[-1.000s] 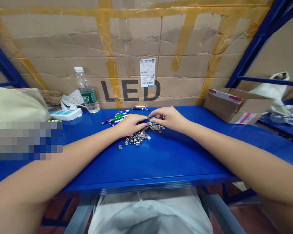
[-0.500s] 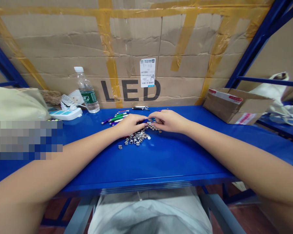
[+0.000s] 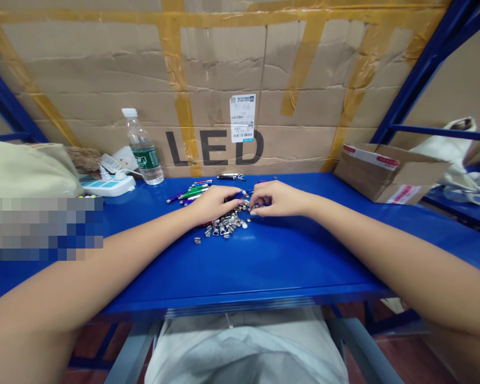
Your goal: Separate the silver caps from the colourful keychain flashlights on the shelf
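Note:
My left hand [image 3: 218, 202] is closed around what looks like a blue pen [image 3: 240, 195], its silver end poking out past the fingertips. Just to the right, my right hand [image 3: 278, 198] has its fingers curled over the small metal pieces, thumb and fingertips close together; whatever they pinch is too small to make out. Beneath and in front of both hands spreads a pile of small silver metal pieces [image 3: 224, 226], with one loose piece [image 3: 197, 240] lying apart on the left. Behind my left hand lie several green, blue and purple pens [image 3: 194, 192], partly covered by it.
The blue table [image 3: 240, 272] backs onto a large taped cardboard sheet [image 3: 216, 69] marked LED. A water bottle [image 3: 146, 154], a white power strip [image 3: 110, 185] and a pale bag [image 3: 28, 170] stand left. Black pens [image 3: 229, 176] lie at the back; a small cardboard box [image 3: 368, 173] sits right.
My right hand has moved slightly right, away from my left hand, widening the gap between their fingertips. The silver end of the blue pen now shows. My left hand stays nearly still.

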A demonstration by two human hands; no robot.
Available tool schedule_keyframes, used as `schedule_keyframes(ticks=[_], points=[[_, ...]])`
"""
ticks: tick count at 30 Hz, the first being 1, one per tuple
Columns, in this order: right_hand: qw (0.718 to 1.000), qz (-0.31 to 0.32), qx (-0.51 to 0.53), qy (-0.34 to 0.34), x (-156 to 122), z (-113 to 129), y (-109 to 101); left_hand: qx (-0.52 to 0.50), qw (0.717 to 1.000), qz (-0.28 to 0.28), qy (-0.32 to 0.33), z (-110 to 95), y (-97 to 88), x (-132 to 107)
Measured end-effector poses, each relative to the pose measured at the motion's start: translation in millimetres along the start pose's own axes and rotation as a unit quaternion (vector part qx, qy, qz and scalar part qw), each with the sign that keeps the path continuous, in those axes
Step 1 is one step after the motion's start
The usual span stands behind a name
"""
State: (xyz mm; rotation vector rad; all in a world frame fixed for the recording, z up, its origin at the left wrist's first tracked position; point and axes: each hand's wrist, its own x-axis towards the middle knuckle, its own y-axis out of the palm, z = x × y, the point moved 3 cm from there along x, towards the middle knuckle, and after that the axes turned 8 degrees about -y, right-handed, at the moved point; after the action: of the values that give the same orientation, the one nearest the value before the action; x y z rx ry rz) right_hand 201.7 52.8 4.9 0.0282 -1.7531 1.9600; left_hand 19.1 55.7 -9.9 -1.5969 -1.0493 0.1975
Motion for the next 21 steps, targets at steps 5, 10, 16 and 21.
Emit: schedule_keyframes(ticks=[5,10,16,21], points=[[0.998,0.056,0.018,-0.021,4,4,11,0.004,1.000,-0.008,0.005,2,1.3,0],[0.998,0.056,0.017,0.000,6,8,16,0.011,1.000,-0.013,0.009,6,2.9,0],[0.998,0.058,0.024,0.020,9,11,19,0.017,1.000,-0.015,0.015,7,3.5,0],[0.998,0.039,0.005,0.045,8,5,17,0.016,1.000,-0.014,0.015,5,3.1,0]])
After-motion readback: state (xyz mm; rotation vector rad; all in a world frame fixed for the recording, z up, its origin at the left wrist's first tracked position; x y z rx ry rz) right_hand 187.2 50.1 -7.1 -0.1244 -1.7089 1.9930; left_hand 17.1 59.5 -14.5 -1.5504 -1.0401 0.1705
